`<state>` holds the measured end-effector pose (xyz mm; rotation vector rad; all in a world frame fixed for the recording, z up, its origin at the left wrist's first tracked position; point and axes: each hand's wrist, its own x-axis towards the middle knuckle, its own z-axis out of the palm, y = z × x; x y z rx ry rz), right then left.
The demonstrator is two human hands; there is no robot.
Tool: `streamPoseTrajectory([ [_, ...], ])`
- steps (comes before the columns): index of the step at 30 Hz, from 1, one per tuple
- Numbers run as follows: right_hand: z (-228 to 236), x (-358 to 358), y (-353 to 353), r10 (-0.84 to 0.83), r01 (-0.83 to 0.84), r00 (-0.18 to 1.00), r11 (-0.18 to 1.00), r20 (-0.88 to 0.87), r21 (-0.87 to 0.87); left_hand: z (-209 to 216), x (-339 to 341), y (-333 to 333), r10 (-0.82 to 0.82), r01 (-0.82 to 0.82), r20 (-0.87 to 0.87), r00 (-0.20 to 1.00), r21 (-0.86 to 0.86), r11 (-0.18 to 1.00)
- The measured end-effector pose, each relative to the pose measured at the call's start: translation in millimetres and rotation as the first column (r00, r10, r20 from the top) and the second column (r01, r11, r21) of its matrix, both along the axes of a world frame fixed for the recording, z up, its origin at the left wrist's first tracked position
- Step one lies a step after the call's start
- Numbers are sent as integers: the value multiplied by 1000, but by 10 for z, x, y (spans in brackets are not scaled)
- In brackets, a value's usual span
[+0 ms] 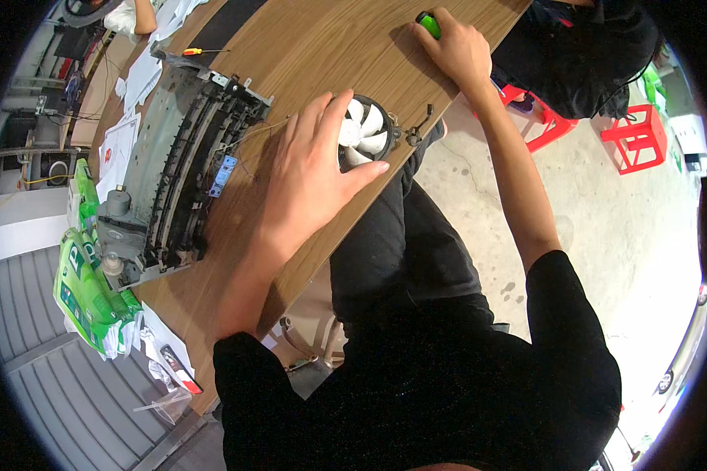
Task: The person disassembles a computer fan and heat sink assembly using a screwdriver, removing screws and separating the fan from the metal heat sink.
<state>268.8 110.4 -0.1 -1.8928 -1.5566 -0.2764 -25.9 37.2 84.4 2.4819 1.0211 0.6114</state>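
Near the middle of the frame, a bit above center, a small round fan (364,132) with white blades in a black ring lies flat on the wooden table (306,47), close to the table's front edge. The left hand (310,169) rests on it with the fingers spread wide and flat — it presses down on the fan's left side and does not curl around it, so it steadies the fan more than it grips it. The right hand (454,49) is up at the top of the frame, to the right of center, closed around a green-handled tool (427,23); only the green end shows, so I cannot tell what kind of tool it is. The fan looks already taken out and on its own, and thin wires (251,137) run from it toward the big grey machine frame (173,173) on the left side of the picture, so I think the wires are not yet free. The tool is well apart from the fan, so my guess is that the work on the fan itself has not begun. The fan is round, so it has no real long side — its blades face up toward the camera and its turning axis points straight up from the table. A small black clip piece (420,125) lies just beside the fan on its right.
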Motion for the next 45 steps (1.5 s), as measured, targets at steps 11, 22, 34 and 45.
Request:
streamPoseTrajectory([
  [11,-26,38,30,3,-3,1000,1000,0,-14,-56,9,-2,-14,14,18,1000,32,999],
  [22,215,-84,-328,113,-341,746,911,-657,-230,204,-279,-1,-46,40,-199,979,-30,999],
  [34,403,-593,-873,205,-556,532,817,-822,-156,100,-311,130,-109,86,-83,991,-243,966],
  [45,435,-439,-826,212,-694,492,682,-845,-233,112,-311,125,-106,74,-76,991,-343,936],
])
